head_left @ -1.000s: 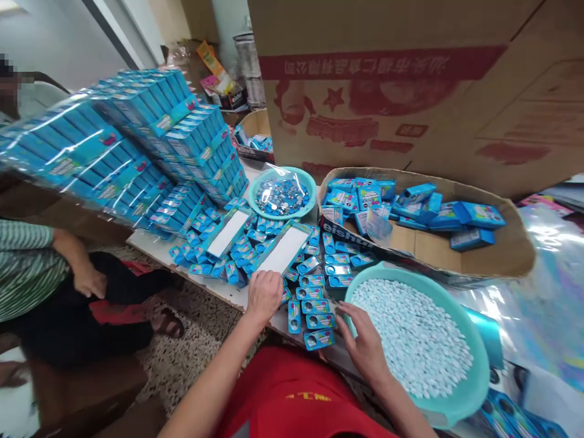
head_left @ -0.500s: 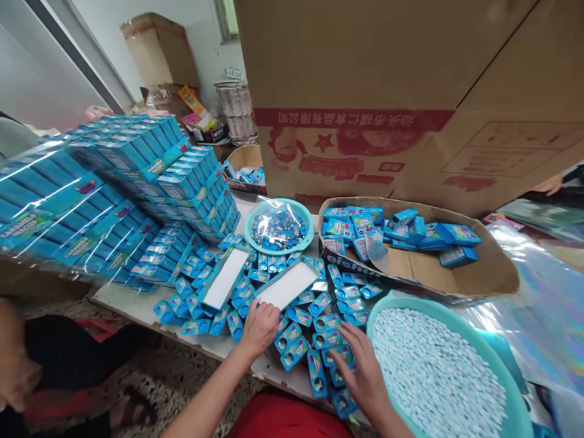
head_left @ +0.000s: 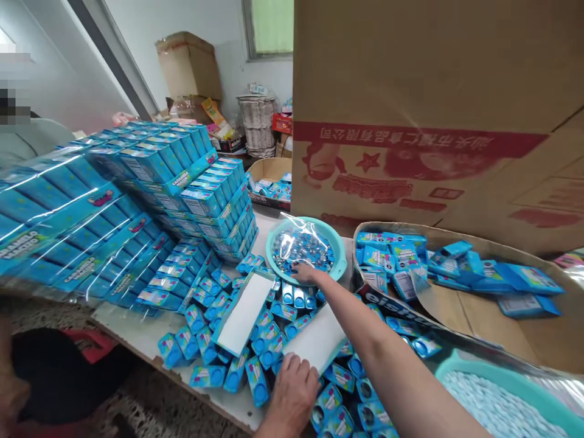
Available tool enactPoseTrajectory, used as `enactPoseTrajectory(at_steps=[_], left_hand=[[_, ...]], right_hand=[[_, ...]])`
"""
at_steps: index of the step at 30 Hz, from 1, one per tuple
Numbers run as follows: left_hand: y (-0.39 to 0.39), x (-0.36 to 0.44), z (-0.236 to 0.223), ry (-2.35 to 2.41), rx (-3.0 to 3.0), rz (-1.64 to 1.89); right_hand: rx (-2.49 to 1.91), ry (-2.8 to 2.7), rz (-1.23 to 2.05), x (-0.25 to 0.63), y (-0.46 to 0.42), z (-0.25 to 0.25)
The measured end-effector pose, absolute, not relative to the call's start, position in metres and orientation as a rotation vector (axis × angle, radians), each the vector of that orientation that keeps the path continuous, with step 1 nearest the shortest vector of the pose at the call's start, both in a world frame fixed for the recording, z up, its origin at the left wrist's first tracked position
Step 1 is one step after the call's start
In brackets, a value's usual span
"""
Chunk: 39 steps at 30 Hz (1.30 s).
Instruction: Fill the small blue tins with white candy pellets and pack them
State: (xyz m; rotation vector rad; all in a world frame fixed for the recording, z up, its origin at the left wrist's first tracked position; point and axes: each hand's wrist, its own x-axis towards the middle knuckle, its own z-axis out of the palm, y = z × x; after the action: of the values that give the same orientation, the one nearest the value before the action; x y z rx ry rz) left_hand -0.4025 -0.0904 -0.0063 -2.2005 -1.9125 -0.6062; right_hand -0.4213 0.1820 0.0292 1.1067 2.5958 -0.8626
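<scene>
My left hand (head_left: pixel 294 386) is closed, its fingers curled over the near end of a shallow white-lined tray (head_left: pixel 317 340). Reaching across that tray, my right hand (head_left: pixel 305 272) is in a round turquoise bowl (head_left: pixel 338 255). Its fingers look partly spread and touch small shiny blue and silver pieces (head_left: pixel 303 246); the fingertips are partly hidden among them. A second white-lined tray (head_left: pixel 244 313) lies to the left. Around both trays lie many small blue printed boxes (head_left: pixel 260 386), several showing round openings.
Stacked blue box packs (head_left: pixel 219 204), some under clear film, stand at left. A cardboard tray (head_left: pixel 474 316) of blue boxes sits at right, before a large carton (head_left: pixel 410 79). A turquoise basin (head_left: pixel 456 365) holds pale blue tablets. Another person's hand (head_left: pixel 11 389) shows at lower left.
My right hand has moved from the boxes beside the tablet basin up into the round bowl. My left hand stays at the tray's near end. The view has shifted, with the scene appearing farther right.
</scene>
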Motion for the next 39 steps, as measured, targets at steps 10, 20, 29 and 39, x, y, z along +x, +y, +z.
enactPoseTrajectory(at_steps=[10, 20, 29, 39], left_hand=[[-0.083, -0.41, -0.016, -1.861, -2.179, -0.726], [-0.079, -0.42, -0.008, -1.912, -2.277, -0.569], [-0.077, -0.446, 0.034, -2.2, -2.239, -0.985], [-0.091, -0.392, 0.06, -2.788, -2.785, -1.177]], right_hand=[[1.069, 2.489, -0.963, -0.416, 0.187, 0.008], [1.631, 2.448, -1.57, -0.406, 0.183, 0.048], [1.661, 1.218, -3.115, -0.299, 0.063, 0.079], [1.825, 0.789, -3.092, -0.247, -0.076, 0.049]])
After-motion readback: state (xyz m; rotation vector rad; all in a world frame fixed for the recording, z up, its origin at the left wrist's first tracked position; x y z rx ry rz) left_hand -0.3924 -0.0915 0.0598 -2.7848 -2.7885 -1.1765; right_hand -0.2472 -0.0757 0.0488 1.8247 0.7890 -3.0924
